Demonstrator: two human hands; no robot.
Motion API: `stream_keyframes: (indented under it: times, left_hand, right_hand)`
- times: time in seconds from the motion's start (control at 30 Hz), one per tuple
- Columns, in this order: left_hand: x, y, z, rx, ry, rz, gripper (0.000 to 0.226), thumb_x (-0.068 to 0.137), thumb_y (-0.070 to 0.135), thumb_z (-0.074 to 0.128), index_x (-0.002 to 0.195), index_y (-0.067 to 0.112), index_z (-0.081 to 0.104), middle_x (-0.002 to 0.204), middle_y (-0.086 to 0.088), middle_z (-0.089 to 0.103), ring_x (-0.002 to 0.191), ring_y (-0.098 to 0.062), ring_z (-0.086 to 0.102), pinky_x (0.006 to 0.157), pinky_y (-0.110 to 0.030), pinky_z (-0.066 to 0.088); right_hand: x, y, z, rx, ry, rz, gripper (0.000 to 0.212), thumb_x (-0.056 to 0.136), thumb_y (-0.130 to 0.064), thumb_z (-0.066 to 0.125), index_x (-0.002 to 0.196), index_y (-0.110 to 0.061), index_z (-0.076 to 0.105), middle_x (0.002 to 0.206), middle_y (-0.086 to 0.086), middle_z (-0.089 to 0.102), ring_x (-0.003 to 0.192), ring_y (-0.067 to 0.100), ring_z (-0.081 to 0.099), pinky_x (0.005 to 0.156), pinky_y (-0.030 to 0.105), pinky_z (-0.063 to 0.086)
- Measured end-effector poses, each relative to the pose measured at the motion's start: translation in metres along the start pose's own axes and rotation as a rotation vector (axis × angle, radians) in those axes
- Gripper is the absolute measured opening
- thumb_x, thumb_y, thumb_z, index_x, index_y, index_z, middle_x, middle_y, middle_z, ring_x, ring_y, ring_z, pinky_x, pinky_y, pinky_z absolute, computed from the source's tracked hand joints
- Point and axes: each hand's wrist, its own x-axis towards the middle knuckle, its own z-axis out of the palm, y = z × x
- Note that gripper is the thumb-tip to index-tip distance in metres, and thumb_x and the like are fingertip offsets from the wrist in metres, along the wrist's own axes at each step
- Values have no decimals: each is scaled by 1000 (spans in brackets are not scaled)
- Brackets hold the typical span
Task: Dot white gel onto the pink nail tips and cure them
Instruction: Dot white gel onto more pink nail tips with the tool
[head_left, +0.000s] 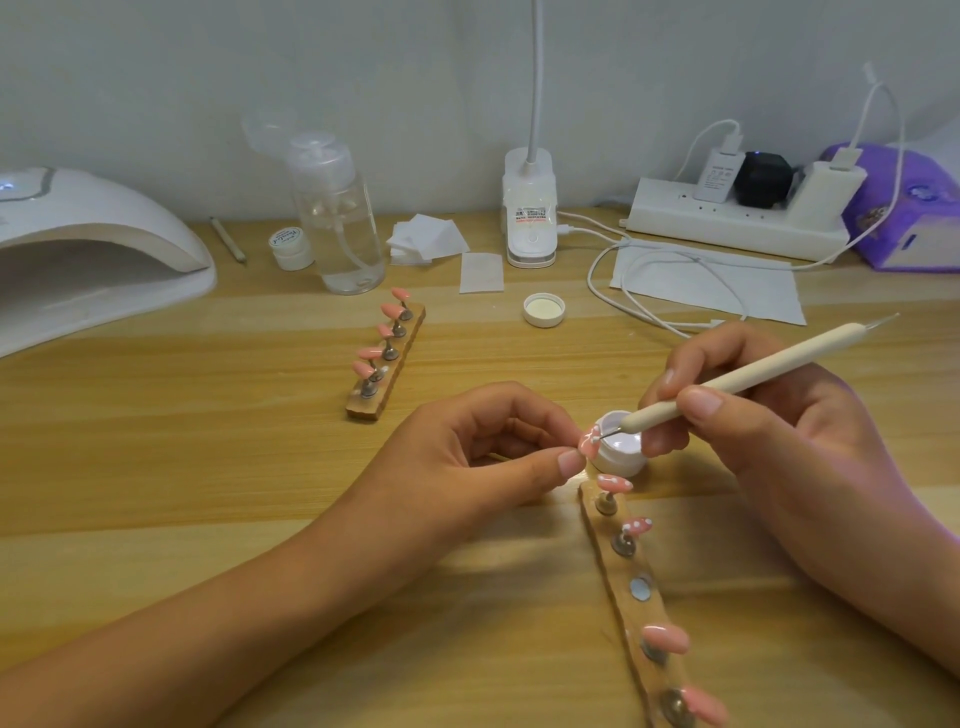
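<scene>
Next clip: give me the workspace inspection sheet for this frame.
Surface: light wooden table.
Job's things: near wooden tip stand, two tips dotted, two plain, one socket empty; far wooden tip stand, five pink tips; open white gel pot; white curing lamp.
Clutter: white pot lid, clear pump bottle, white cotton pads, white paper sheet.
Grippers: left hand pinches pink nail tip; right hand holds cream dotting tool at it.
Cables: white cables loop beside white power strip.
Surroundings: plain white wall.
</scene>
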Motion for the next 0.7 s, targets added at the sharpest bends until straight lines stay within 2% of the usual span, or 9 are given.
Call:
stream_keyframes:
  times: [0.3,0.4,0.5,0.6,0.7]
  left_hand:
    - [0,-1,0,5,-7,6,8,79,23,73,84,29,73,83,8,70,79,-5,63,75,-24,54]
    - [1,-1,0,9,0,3,11,80,19,73,83,29,73,82,8,69,78,-5,62,75,-25,53]
    - [1,0,1,12,0,5,11,80,18,72,83,28,72,82,9,69,77,-4,61,73,-21,53]
    - [0,1,1,4,4,2,10,79,18,72,83,27,72,81,9,69,76,-4,60,72,-22,52]
    - [0,1,1,9,8,0,9,80,18,71,83,27,72,82,9,69,77,-5,60,72,-22,52]
  right_hand:
    - [0,2,-2,7,13,6,6,80,-29,63,82,-27,68,73,3,68,70,15,65,69,22,53]
    - [1,1,-1,6,1,0,17,77,-41,74,84,-27,68,76,4,69,72,15,66,69,22,53]
    - [1,1,-1,16,-6,-2,26,77,-50,74,86,-27,68,76,2,68,72,15,66,70,22,53]
    - [2,0,-4,34,20,-18,16,77,-39,74,83,-26,68,74,0,67,71,15,64,70,23,53]
    - [4,1,-8,-38,98,-33,3,80,-24,62,80,-24,65,73,-1,61,67,11,59,68,20,50]
